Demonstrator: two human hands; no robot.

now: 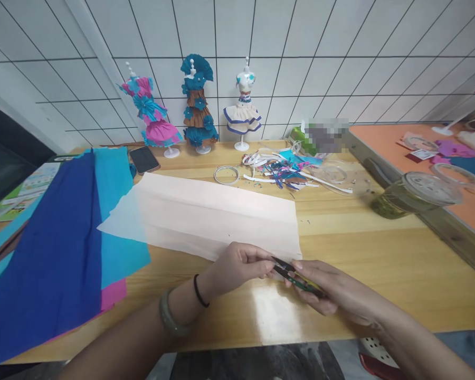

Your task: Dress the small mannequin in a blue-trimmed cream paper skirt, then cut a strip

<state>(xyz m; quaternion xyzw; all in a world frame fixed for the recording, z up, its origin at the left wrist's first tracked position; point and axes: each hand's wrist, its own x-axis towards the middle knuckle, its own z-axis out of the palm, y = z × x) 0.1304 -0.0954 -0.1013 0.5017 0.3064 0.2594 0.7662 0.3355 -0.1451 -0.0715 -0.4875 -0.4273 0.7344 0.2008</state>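
Wall: rising behind everything in white tiles.
Table: spreading in pale wood under both hands, with an orange table adjoining on the right.
Blue paper: lying at the left, resting over turquoise paper, with pink paper peeping out below.
White paper: lying flat across the middle, its left end overlapping the turquoise, its near right corner running under the hands.
Scraps: heaping in strips beyond the white paper, toward the wall.
Forms: three are standing in a row by the wall, a pink-and-blue one, a brown-and-teal one and a white one.
Right hand: closing round the snips, pointing them leftward.
Left hand: holding thumb and forefinger narrowly together at the blade tips; whether anything is sitting between them I cannot tell.
Jar: resting near the seam of the two tables.
Snips: sitting in the right hand, just beside the white paper's near right corner.
Phone: lying beside the turquoise, near the pink-and-blue form.
Tape: lying between the white paper and the forms.
Bangle: circling the left forearm, near a black band at the wrist.
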